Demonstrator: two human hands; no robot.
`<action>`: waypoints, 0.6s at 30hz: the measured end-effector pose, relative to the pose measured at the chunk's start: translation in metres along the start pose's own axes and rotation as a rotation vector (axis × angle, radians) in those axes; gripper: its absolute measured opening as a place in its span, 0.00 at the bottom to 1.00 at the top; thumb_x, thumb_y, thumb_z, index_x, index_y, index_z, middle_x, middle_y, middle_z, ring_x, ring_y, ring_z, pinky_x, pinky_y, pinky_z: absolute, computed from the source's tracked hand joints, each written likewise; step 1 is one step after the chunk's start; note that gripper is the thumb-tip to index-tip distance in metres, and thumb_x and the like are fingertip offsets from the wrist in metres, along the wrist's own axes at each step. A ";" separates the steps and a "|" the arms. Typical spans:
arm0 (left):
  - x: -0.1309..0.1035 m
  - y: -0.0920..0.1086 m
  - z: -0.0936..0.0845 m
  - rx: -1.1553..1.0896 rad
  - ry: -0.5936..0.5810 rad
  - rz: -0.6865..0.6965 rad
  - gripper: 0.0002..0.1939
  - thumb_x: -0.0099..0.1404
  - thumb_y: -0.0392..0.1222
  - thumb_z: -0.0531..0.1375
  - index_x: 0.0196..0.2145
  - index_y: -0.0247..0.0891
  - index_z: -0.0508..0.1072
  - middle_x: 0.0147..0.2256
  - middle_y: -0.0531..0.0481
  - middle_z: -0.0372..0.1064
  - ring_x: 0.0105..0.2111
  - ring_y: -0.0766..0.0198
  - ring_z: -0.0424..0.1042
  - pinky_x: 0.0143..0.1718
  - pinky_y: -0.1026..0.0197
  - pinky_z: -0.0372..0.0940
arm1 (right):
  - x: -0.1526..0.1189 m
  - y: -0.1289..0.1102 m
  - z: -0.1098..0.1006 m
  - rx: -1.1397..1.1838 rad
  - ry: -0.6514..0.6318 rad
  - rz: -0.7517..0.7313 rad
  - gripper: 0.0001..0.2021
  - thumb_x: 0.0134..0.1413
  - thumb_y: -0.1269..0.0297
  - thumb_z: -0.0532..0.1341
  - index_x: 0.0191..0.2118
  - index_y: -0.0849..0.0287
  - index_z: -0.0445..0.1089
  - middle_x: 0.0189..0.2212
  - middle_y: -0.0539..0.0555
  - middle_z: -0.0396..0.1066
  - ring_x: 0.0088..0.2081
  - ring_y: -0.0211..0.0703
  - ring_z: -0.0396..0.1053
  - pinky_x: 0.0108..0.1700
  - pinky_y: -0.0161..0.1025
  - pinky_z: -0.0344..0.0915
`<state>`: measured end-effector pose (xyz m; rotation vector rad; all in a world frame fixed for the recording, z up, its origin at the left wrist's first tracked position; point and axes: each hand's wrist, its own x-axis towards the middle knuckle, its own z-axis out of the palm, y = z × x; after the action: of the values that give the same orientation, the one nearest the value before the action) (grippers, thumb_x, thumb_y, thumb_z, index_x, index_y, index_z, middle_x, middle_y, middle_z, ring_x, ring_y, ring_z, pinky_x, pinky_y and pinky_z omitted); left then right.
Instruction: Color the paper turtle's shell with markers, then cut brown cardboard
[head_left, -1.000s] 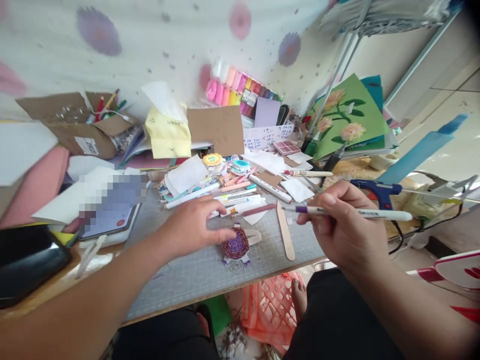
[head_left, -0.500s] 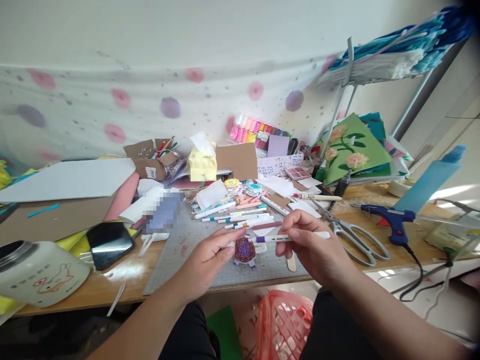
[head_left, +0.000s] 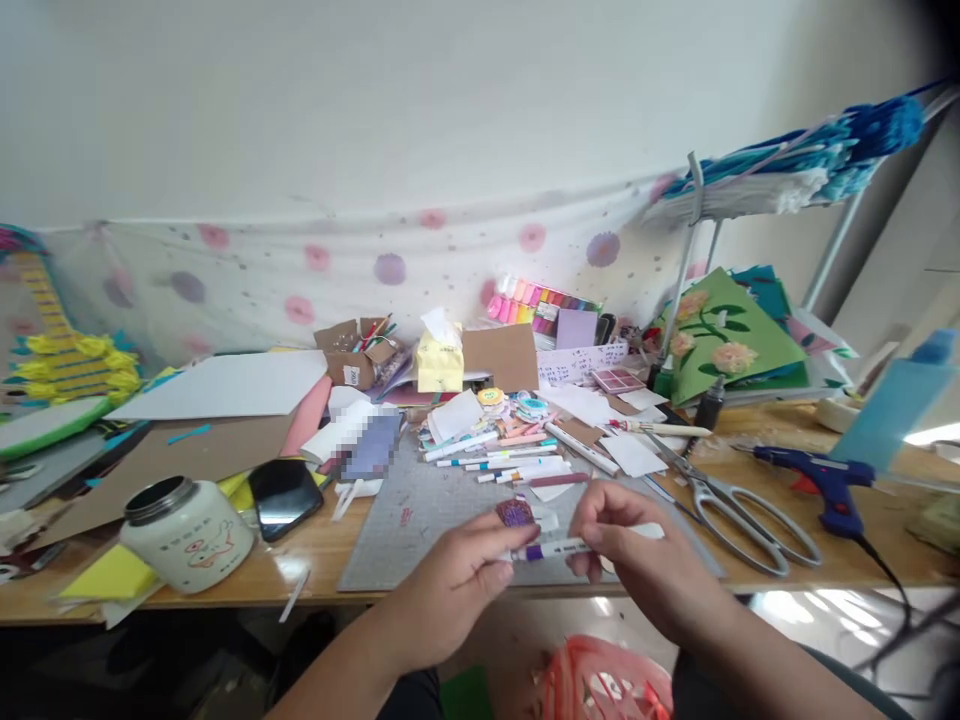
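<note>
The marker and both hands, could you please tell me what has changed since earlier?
The left hand has drawn back toward the person and closed on the purple end of the marker. The right hand, still gripping the marker, has brought it leftward. The purple piece still lies on the mat.

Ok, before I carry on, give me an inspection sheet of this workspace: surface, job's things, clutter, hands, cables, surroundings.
Surface: grey mat on a wooden table.
Job's things: white marker with a purple end, held between both hands; patterned purple piece just beyond the left hand, partly hidden.
Clutter: loose pens and paper scraps behind; scissors and glue gun to the right.
Hands: left closed at the marker's purple end; right hand gripping its white barrel.
Cables: dark cord from the glue gun; far end unclear.
Surroundings: flowered cloth on the wall; red basket below.
</note>
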<state>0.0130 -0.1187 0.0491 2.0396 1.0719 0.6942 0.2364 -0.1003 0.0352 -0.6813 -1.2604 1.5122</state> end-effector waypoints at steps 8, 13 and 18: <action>-0.016 -0.008 0.008 -0.134 -0.072 -0.023 0.22 0.71 0.51 0.50 0.59 0.44 0.68 0.37 0.47 0.71 0.33 0.61 0.68 0.38 0.59 0.64 | -0.008 0.012 0.007 -0.040 -0.050 0.091 0.15 0.47 0.55 0.70 0.25 0.60 0.70 0.18 0.51 0.72 0.22 0.37 0.66 0.27 0.34 0.59; -0.018 -0.028 0.024 -0.373 0.012 -0.006 0.27 0.68 0.60 0.50 0.52 0.39 0.71 0.24 0.54 0.58 0.24 0.66 0.59 0.28 0.63 0.56 | -0.008 0.024 0.013 -0.051 -0.099 0.140 0.15 0.47 0.52 0.70 0.27 0.59 0.70 0.19 0.52 0.74 0.20 0.37 0.65 0.24 0.34 0.59; -0.013 -0.037 0.037 -0.432 0.111 0.020 0.27 0.65 0.65 0.51 0.41 0.38 0.71 0.21 0.57 0.53 0.20 0.69 0.52 0.22 0.65 0.49 | -0.006 0.026 0.018 -0.253 -0.127 0.094 0.21 0.53 0.44 0.62 0.22 0.58 0.70 0.20 0.54 0.72 0.23 0.42 0.67 0.27 0.37 0.63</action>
<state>0.0158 -0.1275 -0.0042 1.6575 0.8715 0.9669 0.2134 -0.1108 0.0156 -0.8287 -1.5528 1.5052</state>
